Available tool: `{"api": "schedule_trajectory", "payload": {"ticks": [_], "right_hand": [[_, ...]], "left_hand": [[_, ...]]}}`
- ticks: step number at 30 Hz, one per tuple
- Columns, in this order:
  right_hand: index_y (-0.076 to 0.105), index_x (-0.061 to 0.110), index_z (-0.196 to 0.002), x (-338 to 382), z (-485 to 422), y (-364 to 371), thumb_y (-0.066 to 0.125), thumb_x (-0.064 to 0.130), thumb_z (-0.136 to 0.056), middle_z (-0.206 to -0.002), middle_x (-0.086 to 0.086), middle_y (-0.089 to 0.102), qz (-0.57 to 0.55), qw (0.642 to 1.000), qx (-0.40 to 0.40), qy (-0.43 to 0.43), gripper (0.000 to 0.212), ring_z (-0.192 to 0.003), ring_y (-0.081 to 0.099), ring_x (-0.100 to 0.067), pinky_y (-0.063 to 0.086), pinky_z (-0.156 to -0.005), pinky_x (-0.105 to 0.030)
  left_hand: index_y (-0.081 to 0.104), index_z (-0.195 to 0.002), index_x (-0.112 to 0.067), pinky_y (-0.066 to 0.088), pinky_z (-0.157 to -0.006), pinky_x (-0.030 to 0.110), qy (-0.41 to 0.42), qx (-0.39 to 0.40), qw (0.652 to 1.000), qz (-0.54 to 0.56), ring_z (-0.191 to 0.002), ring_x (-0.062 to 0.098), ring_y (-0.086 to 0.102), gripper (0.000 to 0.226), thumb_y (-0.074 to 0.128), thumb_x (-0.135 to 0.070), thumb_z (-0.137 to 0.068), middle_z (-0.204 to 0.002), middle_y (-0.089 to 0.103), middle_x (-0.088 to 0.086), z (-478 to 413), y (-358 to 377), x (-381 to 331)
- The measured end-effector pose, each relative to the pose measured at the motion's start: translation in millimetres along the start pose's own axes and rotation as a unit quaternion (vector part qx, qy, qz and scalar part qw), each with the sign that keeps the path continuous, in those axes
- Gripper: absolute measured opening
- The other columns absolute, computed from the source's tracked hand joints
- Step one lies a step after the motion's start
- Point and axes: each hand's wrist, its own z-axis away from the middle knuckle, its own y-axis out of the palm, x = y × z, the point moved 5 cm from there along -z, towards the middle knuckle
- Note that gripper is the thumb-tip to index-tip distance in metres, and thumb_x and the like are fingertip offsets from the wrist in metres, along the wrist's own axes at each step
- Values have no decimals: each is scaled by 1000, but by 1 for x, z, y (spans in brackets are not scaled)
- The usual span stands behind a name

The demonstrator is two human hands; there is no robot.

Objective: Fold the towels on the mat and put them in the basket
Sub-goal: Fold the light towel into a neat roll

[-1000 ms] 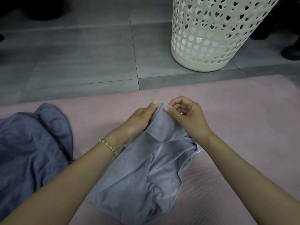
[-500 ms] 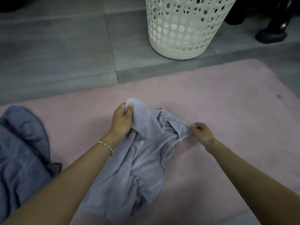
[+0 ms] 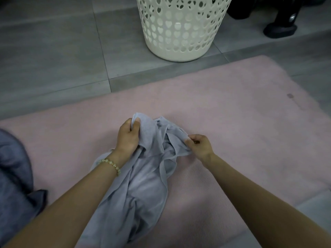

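Nearest, heaped between both forearms on the pink ribbed foam mat (image 3: 232,122): a light grey terry towel (image 3: 143,194), crumpled, near end trailing toward the body. At near left, a second, darker blue-grey towel (image 3: 12,176), bunched at the mat's edge, untouched. Far corner of the grey towel gripped by the left hand (image 3: 128,138), beaded bracelet (image 3: 111,165) on the wrist, fingers (image 3: 137,122) curled round the cloth. Right-side edge pinched by the right hand (image 3: 199,146), fingers (image 3: 188,140) closed on a small fold. A second ago, both hands together at one raised corner; now drawn apart and lowered toward the mat. Judged as hunting out corners to spread the cloth flat; no fold made yet. Farther off, on grey floor tiles (image 3: 53,51) beyond the mat: a white plastic laundry basket (image 3: 179,33) with heart-shaped cut-outs, inside not in view. No brand, label or writing readable anywhere.
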Motion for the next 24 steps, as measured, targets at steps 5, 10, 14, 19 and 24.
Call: {"api": "schedule_trajectory", "payload": {"ticks": [5, 10, 14, 19, 24], "right_hand": [[63, 6, -80, -6, -8, -5, 67, 14, -86, -73, 0, 58, -81, 996, -5, 32, 10, -66, 51, -11, 45, -62, -19], [53, 16, -72, 8, -10, 3, 67, 13, -86, -71, 1, 55, -100, 994, 17, 37, 21, -64, 50, -10, 45, -54, -15], [51, 16, -79, 55, 4, 1, 68, 8, -85, -71, -1, 54, -210, 977, 27, 20, 19, -62, 50, -12, 44, -46, -12], [67, 7, -93, 161, 71, -5, 64, 0, -85, -82, 4, 70, -183, 959, 162, -143, 11, -72, 64, -2, 51, -66, -13], [70, 8, -94, 257, 158, -31, 67, 2, -83, -80, 12, 72, -52, 940, 204, -270, 12, -78, 65, 3, 48, -67, -10]], "left_hand": [[37, -66, -16, 32, -55, 25, 7, 7, 1000, -10, -58, 11, 35, 35, 40, -26, -100, -65, 39, -1, 1, 10, -1], [50, -78, -13, 40, -60, 22, 1, 11, 1000, -4, -64, 11, 44, 28, 43, -29, -99, -71, 49, -3, -2, 10, -6], [61, -97, -13, 39, -65, -1, -1, -4, 1000, 21, -80, 4, 54, 19, 51, -29, -95, -90, 61, -6, -5, 1, -27], [68, -110, -15, 40, -85, 0, 88, 124, 988, 12, -101, -2, 60, 30, 48, -33, -96, -109, 68, -8, 6, -33, -121], [68, -80, -19, 43, -58, 5, 72, 272, 959, 22, -62, -11, 58, 31, 44, -27, -98, -64, 68, -19, 63, -73, -207]]}}
